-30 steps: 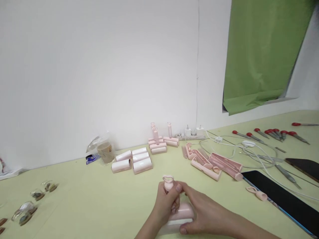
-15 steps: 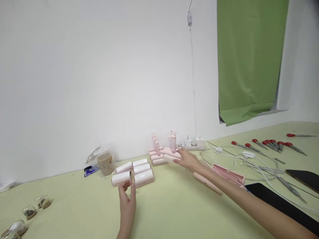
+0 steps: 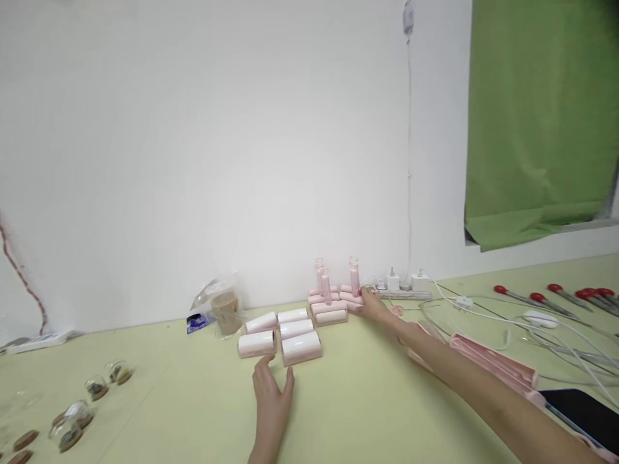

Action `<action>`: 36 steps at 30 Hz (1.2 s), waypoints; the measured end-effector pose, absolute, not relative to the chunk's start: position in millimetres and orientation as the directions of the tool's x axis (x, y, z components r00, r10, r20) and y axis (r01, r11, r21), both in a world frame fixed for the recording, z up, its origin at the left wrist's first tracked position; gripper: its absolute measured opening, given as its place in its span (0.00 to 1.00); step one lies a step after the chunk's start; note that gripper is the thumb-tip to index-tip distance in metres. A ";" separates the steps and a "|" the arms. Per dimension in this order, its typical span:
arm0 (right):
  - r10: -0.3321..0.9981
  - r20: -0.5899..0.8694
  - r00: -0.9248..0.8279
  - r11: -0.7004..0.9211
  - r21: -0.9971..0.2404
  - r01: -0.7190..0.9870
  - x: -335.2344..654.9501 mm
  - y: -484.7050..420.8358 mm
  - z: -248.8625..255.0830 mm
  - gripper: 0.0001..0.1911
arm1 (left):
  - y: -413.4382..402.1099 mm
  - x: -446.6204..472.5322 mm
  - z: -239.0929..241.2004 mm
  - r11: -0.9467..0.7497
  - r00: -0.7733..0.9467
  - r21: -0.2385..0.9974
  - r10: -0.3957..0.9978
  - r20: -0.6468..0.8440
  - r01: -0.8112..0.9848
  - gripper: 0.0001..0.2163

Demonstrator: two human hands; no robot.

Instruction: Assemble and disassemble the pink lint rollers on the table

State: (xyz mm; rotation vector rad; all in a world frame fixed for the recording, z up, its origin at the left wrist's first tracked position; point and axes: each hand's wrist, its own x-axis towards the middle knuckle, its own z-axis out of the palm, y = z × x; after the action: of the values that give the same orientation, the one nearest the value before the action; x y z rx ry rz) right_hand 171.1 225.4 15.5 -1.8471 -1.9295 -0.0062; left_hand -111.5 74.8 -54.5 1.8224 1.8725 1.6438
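Left of the white power strip, upright pink tubes and rounded pink cases appear finished; my right hand adjoins them, grip unclear, my left hand spread. Right of the strip, open pink half-shells appear pending.

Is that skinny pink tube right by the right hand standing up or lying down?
Standing up: the pink tube points upward beside the right hand, rising above the pink holder that lies below.
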 end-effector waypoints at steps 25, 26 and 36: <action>0.966 0.188 -0.180 0.191 -0.982 -0.004 154.7 34.8 -13.2 0.19 | 70.0 -68.3 -10.1 -0.230 -0.051 0.878 0.960 0.276 0.420 0.20; 0.983 0.082 -0.163 0.062 -0.991 -0.121 155.0 36.9 -11.8 0.22 | 68.4 -59.5 -2.5 -0.211 -0.023 0.884 0.970 0.242 0.418 0.21; 0.736 -0.198 -0.648 -0.645 -0.495 -0.581 151.8 25.9 -8.9 0.29 | 84.5 36.7 59.6 -0.110 0.166 0.781 0.986 0.009 0.615 0.19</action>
State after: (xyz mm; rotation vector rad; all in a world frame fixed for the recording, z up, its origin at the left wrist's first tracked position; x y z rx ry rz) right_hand 151.8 25.9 -8.9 -0.4993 -0.5072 2.2710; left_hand 36.7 84.5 59.6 1.8048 1.5199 0.7399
